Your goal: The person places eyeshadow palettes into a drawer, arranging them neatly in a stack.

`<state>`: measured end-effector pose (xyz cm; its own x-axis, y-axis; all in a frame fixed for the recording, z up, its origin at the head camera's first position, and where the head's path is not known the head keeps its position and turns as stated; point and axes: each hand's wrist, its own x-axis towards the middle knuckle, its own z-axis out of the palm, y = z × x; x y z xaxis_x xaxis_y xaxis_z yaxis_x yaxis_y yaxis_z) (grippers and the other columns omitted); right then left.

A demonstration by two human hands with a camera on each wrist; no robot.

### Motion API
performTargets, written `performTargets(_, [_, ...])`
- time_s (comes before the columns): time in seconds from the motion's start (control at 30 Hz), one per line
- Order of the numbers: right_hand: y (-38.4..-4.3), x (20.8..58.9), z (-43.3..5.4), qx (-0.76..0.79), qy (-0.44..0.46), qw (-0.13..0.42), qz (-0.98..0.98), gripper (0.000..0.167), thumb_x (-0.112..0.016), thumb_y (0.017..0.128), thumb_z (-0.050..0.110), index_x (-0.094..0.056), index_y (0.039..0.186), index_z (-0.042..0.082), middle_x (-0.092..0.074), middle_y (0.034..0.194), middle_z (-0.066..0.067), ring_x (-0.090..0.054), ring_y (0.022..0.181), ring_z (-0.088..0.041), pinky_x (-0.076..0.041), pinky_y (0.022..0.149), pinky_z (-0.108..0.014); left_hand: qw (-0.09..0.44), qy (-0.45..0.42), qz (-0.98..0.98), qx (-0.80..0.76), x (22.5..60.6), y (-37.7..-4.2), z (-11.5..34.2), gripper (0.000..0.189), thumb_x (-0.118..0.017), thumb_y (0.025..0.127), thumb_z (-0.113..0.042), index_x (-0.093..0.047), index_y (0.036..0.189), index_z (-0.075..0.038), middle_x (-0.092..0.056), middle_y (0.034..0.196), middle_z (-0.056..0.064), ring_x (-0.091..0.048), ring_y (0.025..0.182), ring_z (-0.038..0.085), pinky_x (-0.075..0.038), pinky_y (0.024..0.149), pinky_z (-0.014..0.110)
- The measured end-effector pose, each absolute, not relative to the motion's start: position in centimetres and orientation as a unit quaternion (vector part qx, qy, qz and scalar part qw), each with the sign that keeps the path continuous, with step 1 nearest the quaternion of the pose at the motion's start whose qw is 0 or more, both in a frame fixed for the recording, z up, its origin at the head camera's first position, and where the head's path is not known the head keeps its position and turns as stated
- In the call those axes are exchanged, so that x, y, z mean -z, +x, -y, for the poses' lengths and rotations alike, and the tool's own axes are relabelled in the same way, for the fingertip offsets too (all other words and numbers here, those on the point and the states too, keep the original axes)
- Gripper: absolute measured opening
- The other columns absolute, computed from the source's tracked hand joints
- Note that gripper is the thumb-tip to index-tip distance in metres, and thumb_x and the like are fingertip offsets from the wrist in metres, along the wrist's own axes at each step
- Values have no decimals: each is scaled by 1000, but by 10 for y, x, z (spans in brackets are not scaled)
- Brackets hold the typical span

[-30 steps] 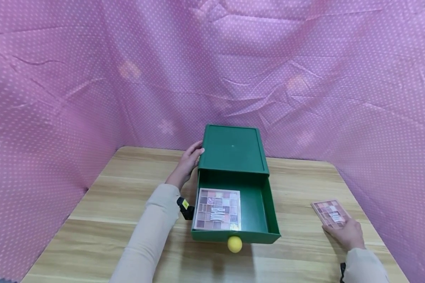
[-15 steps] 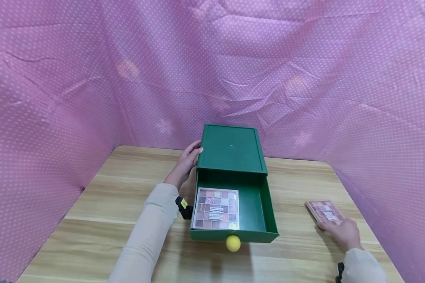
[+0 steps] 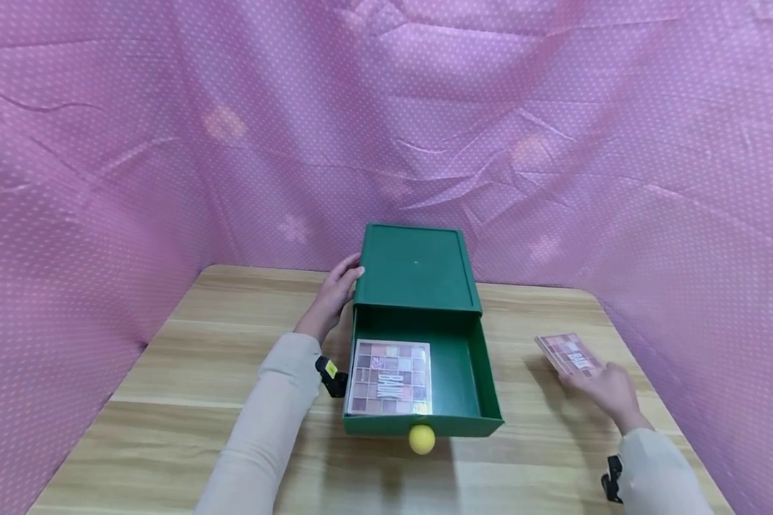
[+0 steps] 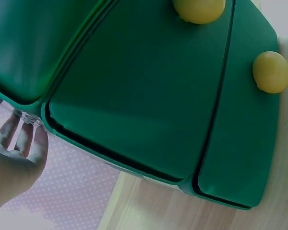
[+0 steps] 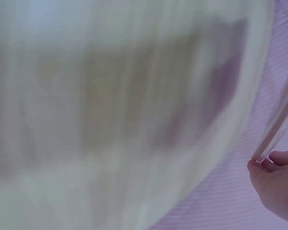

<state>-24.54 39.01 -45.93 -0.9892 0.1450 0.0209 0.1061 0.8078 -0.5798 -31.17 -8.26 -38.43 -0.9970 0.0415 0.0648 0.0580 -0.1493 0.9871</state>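
Observation:
A green drawer cabinet (image 3: 419,268) stands at the middle of the table, its top drawer (image 3: 457,372) pulled out. My left hand (image 3: 333,295) touches the cabinet's left side with extended fingers; the left wrist view shows the fingertips at its wall. Inside the drawer, on the left, lies a square eyeshadow palette (image 3: 389,379) with a grid of pink, white and mauve shades. To the right, my right hand (image 3: 608,390) pinches a second eyeshadow palette (image 3: 567,352) by its near edge, tilted above the table. In the right wrist view this palette (image 5: 281,117) appears edge-on between thumb and fingers.
A yellow round knob (image 3: 421,439) sticks out from the open drawer's front. Lower drawer fronts (image 4: 134,96) with yellow knobs show in the left wrist view. The wooden table (image 3: 232,343) is backed by a pink dotted cloth (image 3: 296,143) on three sides.
My right hand has lifted its palette off the tabletop and moved it up and to the left. My left hand stays at the cabinet's side, and the drawer remains pulled out.

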Motion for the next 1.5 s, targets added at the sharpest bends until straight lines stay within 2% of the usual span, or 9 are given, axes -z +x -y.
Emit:
performTargets(0.17, [-255,437,-377,-310,-31,77,947,70,-71,65,41,-46,94,-18,-53,76,-21,-50,62,-25,-42,52,-34,7,-38,658,752,384,-313,84,47,-50,87,-30,-38,130,-18,-34,131,2,-29,120,18,-29,93,41])
performTargets(0.3, [-261,420,-371,-313,-5,88,946,61,-72,66,37,-48,91,-14,-55,72,-16,-50,59,-22,-42,51,-32,5,-32,661,750,385,-313,85,47,-51,86,-32,-38,130,-20,-33,132,1,-28,120,18,-29,93,41])
performTargets(0.53, [-266,397,-361,-285,-2,82,955,74,-70,63,48,-45,97,-13,-52,81,-18,-50,64,-25,-40,50,-33,8,-29,658,752,388,-314,87,46,-51,86,-30,-39,130,-20,-35,130,2,-32,118,18,-31,92,39])
performTargets(0.83, [-266,367,-346,-294,37,124,947,65,-73,63,44,-48,96,-7,-52,85,-17,-49,69,-27,-38,56,-36,4,-32,655,755,388,-317,86,45,-50,86,-29,-40,129,-19,-36,129,2,-32,117,18,-33,91,39])
performTargets(1.1, [-265,341,-331,-301,74,139,941,69,-73,64,42,-45,103,-7,-46,93,-18,-44,82,-31,-35,70,-46,-5,-30,656,754,388,-320,86,47,-50,87,-31,-37,131,-20,-32,132,2,-30,119,19,-31,92,39])
performTargets(1.27, [-262,327,-318,-302,102,141,937,79,-73,63,42,-40,114,-9,-42,105,-22,-39,97,-38,-29,80,-55,-3,-36,653,757,387,-321,86,47,-49,87,-29,-37,131,-19,-33,132,3,-31,118,19,-32,91,38])
performTargets(1.5, [-255,311,-296,-302,150,148,930,80,-76,60,40,-41,116,-5,-43,107,-19,-38,100,-36,-29,81,-55,2,-36,657,753,387,-323,84,46,-51,86,-30,-39,130,-20,-35,130,2,-33,117,18,-33,91,38])
